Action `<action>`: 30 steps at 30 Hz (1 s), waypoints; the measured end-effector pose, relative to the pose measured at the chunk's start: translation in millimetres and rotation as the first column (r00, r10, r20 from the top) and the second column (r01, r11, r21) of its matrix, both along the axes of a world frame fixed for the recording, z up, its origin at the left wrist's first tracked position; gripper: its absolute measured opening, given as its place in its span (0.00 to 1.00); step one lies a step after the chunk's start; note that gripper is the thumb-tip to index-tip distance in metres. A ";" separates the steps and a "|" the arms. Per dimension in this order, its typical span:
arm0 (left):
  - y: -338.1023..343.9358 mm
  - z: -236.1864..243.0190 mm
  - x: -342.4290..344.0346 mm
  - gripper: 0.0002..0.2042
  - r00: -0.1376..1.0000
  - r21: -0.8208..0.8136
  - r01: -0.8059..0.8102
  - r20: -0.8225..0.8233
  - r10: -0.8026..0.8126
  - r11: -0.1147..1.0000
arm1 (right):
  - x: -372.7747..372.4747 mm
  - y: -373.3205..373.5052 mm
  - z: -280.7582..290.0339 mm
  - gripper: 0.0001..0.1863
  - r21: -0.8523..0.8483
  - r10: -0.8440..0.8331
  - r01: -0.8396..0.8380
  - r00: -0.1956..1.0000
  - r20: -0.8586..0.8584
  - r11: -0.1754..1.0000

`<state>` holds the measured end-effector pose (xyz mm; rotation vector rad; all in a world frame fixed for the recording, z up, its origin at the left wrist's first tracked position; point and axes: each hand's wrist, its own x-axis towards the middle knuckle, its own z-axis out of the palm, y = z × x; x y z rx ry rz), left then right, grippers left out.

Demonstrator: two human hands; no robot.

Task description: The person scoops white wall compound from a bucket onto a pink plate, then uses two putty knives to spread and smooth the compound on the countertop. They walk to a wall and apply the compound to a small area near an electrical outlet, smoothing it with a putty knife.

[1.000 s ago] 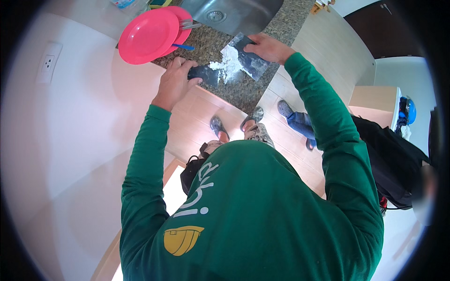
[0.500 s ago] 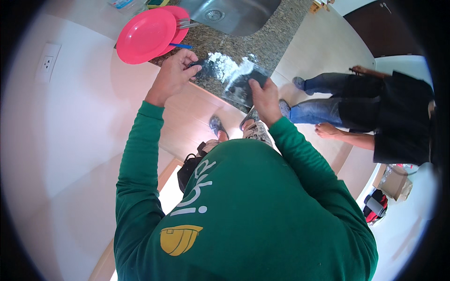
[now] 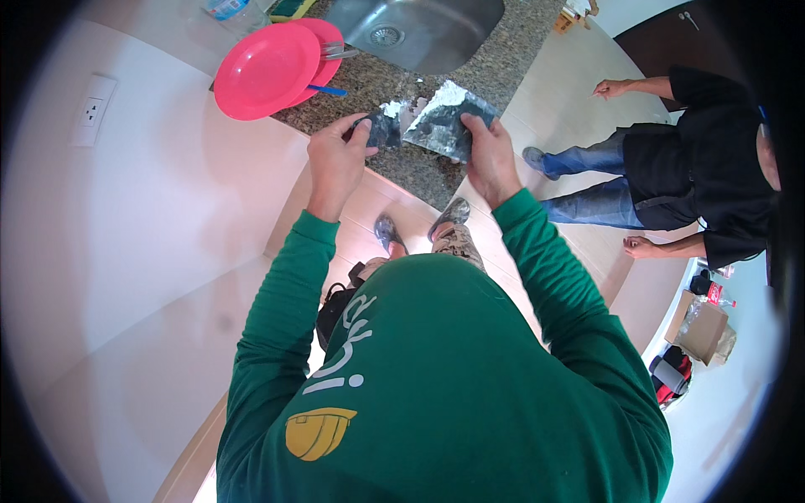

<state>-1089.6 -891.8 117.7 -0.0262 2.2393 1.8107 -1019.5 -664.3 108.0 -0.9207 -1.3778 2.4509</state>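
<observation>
Scrapers, one apiece, in both half-curled hands, thumbs on top, green-sleeved arms forward

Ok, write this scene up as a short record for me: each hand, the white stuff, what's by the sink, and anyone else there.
Left hand: holds small dark scraper
Right hand: holds wider dark blade, thumb on top
White stuff: on both tools
Surface: speckled counter, both hands at its near end
By the sink: two overlapping pink plates, forks, blue handle
Other person: standing to the right, black top, jeans
</observation>
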 end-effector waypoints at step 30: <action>-75.4 -35.9 23.5 0.14 0.937 0.296 -0.257 0.309 0.162 0.920 | -51.0 75.3 -27.9 0.17 0.548 0.528 -0.574 0.808 0.262 0.608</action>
